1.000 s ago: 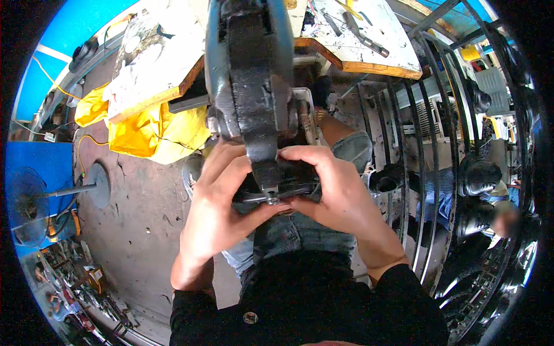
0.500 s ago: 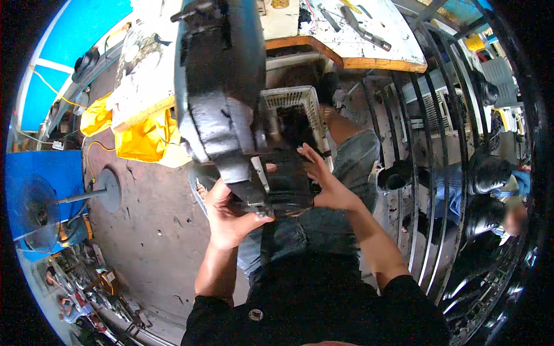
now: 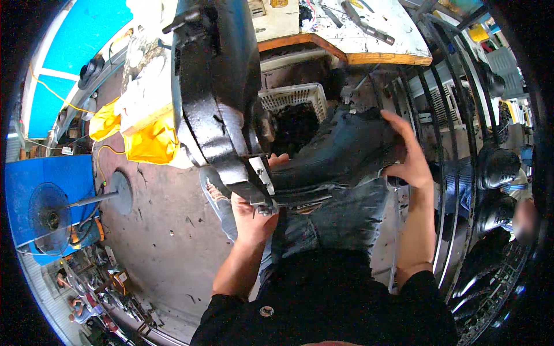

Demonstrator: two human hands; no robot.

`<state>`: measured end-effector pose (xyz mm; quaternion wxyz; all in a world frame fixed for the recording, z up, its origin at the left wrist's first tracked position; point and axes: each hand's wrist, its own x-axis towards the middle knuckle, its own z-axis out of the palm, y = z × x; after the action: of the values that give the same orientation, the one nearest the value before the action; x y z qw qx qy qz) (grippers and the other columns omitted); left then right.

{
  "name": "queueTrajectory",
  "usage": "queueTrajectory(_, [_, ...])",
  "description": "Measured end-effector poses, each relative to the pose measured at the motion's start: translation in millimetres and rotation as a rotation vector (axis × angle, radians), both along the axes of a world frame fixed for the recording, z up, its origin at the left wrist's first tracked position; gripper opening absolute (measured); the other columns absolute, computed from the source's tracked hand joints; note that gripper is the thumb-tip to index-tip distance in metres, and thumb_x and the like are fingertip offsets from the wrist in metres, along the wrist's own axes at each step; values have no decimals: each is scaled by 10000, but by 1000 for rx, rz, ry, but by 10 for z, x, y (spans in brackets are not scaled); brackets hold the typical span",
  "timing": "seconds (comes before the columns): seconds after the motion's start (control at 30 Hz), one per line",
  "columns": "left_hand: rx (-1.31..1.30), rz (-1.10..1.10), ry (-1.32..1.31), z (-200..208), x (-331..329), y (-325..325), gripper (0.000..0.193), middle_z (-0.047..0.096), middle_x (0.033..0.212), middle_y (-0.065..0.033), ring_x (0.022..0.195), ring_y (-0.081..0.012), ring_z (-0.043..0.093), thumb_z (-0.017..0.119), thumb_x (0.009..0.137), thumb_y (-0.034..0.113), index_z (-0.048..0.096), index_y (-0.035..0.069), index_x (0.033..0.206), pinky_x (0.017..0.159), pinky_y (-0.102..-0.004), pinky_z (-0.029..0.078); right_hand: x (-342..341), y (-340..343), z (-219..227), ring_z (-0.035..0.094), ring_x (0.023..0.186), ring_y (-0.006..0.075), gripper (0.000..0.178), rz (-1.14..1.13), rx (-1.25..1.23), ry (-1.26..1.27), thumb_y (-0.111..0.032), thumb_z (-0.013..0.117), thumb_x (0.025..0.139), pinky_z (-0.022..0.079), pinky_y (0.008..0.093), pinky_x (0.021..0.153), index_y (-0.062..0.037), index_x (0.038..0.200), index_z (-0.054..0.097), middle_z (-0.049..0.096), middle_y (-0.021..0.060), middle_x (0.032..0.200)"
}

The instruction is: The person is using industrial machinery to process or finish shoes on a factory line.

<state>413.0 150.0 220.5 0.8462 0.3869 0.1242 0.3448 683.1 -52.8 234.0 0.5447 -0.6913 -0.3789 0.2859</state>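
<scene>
A black shoe (image 3: 332,158) with a high, boot-like upper lies sideways above my lap, sole edge towards me. Its toe end is at the tip of a dark metal machine head (image 3: 222,98), which hides part of it. My left hand (image 3: 252,222) grips the toe end from beneath and behind the machine tip; some fingers are hidden there. Around the heel end curls my right hand (image 3: 414,158), thumb low and fingers up by the collar. Whether the shoe touches the machine's working part I cannot tell.
Beyond the shoe stands a pale plastic basket (image 3: 316,95) holding black scraps. A white worktable (image 3: 398,43) with hand tools is at the back. Black metal racks (image 3: 441,127) with shoes line the right. On the left are a yellow bag (image 3: 151,141) and a standing fan (image 3: 52,219).
The shoe has swung from end-on to sideways, its heel end now out to the right. My right hand moved right and up with it; my left hand shifted slightly right.
</scene>
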Motion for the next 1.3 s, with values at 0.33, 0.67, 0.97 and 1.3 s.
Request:
queueTrajectory(0.33, [-304,84,91,-157,-302,-60,748,603,1330,-98,1212,-240,595,813,820,142,424,54,1453,1037,-409,472,-39,257,995,442,1401,329,1193,2,121,-534,-191,903,340,289,428,1192,43,1426,469,511,201,1468])
queueTrajectory(0.67, [-584,73,96,-393,-352,-74,440,656,1210,-41,1100,-233,629,739,882,327,588,133,1247,938,-422,527,-313,397,1376,369,1451,373,1224,159,102,-530,-312,956,557,268,452,1198,127,1498,308,350,297,1557])
queueTrajectory(0.97, [-504,76,-27,-214,-556,189,437,659,1287,-48,1215,-214,606,770,889,201,604,101,1281,1079,-419,456,-634,446,1002,387,1438,367,1212,6,145,-511,-316,968,563,298,449,1187,104,1496,319,334,277,1572])
queueTrajectory(1.3, [-389,276,91,-202,-925,472,460,666,1274,-45,1166,-215,640,805,857,220,610,119,1261,1026,-444,505,-900,724,718,437,1383,270,1253,98,251,-319,-358,984,546,324,388,1166,74,1508,307,404,179,1513])
